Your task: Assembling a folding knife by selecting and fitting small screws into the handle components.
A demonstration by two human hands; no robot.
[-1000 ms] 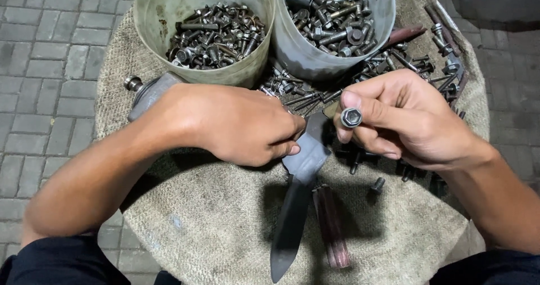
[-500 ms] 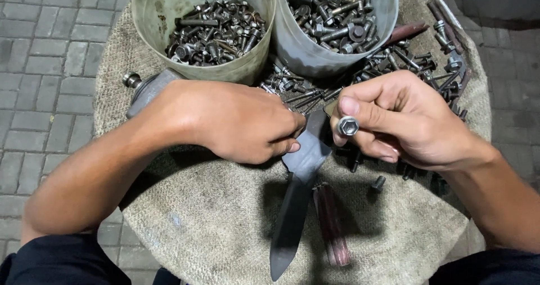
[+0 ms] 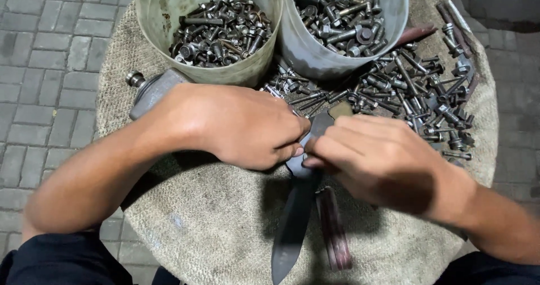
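My left hand (image 3: 236, 124) and my right hand (image 3: 377, 155) meet fingertip to fingertip over the middle of a burlap-covered round surface (image 3: 214, 229). The right hand is turned palm down with its fingers closed, so the small bolt it was holding is hidden under them. My left fingers are curled and pinched against the right fingertips, and I cannot see what is between them. Under both hands lies a long dark metal blade-shaped piece (image 3: 292, 229), pointing toward me.
Two pale buckets full of bolts and nuts, one left (image 3: 152, 15) and one right (image 3: 315, 60), stand at the back. Loose bolts (image 3: 416, 93) are spread at the right. A grey metal part (image 3: 149, 91) lies by my left wrist, and a reddish bar (image 3: 334, 229) lies beside the blade. Paving stones (image 3: 45, 65) surround the surface.
My right hand has turned over and come down to the left, hiding the bolt it held up. It now touches my left fingertips. The left hand has barely moved.
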